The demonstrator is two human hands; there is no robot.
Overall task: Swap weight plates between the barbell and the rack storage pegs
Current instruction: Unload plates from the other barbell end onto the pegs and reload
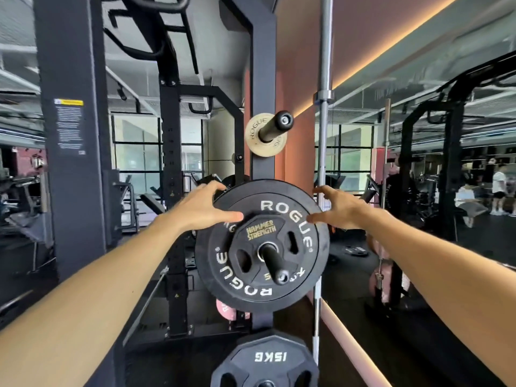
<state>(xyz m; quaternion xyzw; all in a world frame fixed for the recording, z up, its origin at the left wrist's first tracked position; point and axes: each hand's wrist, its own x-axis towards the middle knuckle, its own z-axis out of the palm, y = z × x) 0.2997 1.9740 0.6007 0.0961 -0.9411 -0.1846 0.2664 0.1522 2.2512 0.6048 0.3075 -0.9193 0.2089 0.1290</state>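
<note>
Left of centre, we see our left hand (201,208) spread open, fingers (220,186) curling over the upper left rim of the big black Rogue plate (223,263), thumb on its face. Mid-frame, that plate hangs on a storage peg (275,261) of the rack upright (264,79), a smaller Hammer Strength plate (261,230) in front. Above sits a tan plate (258,141); below, a 15KG plate (268,358). Right of centre, our right hand (342,209) is open too, touching the upper right rim.
</note>
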